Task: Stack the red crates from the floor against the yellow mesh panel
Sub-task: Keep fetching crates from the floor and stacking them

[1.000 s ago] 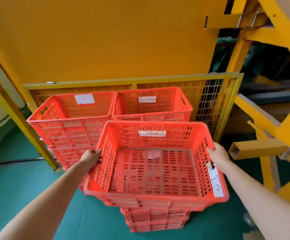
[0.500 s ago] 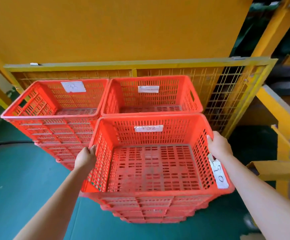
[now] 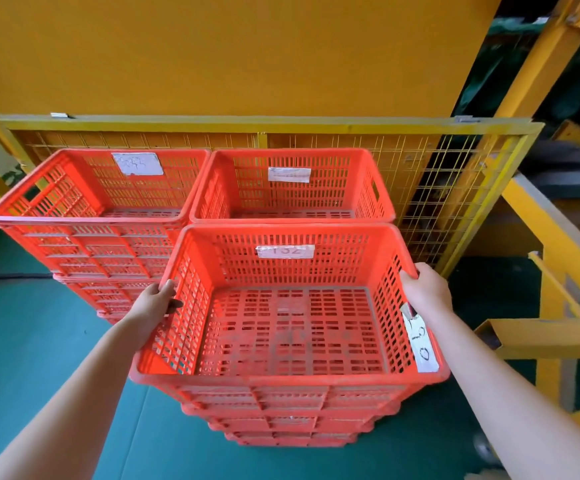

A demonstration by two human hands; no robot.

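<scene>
Red plastic fills the space between the two hands: a slatted crate (image 3: 288, 327) with an open top, held by its side rims. The left hand (image 3: 155, 304) grips the left rim, thumb hooked over the inside of the wall and fingers tucked beneath the lip. The right hand (image 3: 423, 292) is curled round the right rim near its far corner; its fingers are hidden under the lip. Just behind the right hand, along the same rim, lies a white paper strip (image 3: 420, 344) with handwritten marks. On the crate's far inner wall, ahead of both hands, is a white label (image 3: 285, 251) reading 132.

Directly below the grip, a pile of nested crates (image 3: 288, 420) stands on the green floor (image 3: 39, 341), with the held crate at its top. Beyond the hands, touching the held crate's far rim, is a second stack (image 3: 292, 188), and beside that, ahead of the left hand, a third stack (image 3: 87, 216). Both rear stacks stand against the yellow mesh panel (image 3: 454, 188). Outside the right hand runs a yellow steel frame (image 3: 551, 337).
</scene>
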